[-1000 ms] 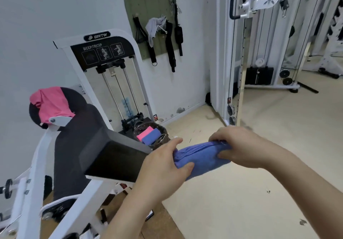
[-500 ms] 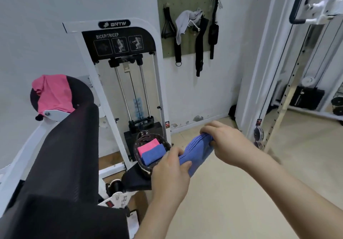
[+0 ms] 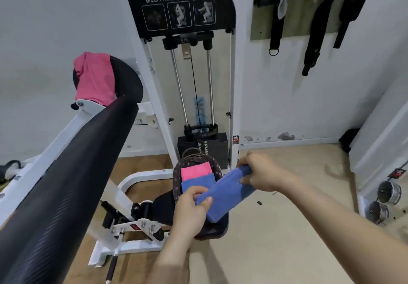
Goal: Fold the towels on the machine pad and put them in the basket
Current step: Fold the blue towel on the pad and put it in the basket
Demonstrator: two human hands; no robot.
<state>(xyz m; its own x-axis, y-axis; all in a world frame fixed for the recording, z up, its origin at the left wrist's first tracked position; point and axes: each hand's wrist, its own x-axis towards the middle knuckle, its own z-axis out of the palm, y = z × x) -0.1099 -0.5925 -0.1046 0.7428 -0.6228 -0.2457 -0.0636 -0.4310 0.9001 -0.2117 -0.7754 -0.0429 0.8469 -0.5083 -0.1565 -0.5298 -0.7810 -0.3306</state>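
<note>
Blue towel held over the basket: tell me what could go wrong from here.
The basket holds a pink towel and a blue towel; space looks tight, so the held towel may catch the rim and unfold.
The left hand pinches just its lower end; an uneven release could open the fold.

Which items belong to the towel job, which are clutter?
Job: folded blue towel, gripped by left hand and right hand; dark patterned basket; pink towel draped over round black pad; long black ribbed pad.
Clutter: black hanging straps; round metal weights.

A gym: bicep/tricep weight machine [image 3: 187, 74], hanging straps [image 3: 313, 41].
</note>
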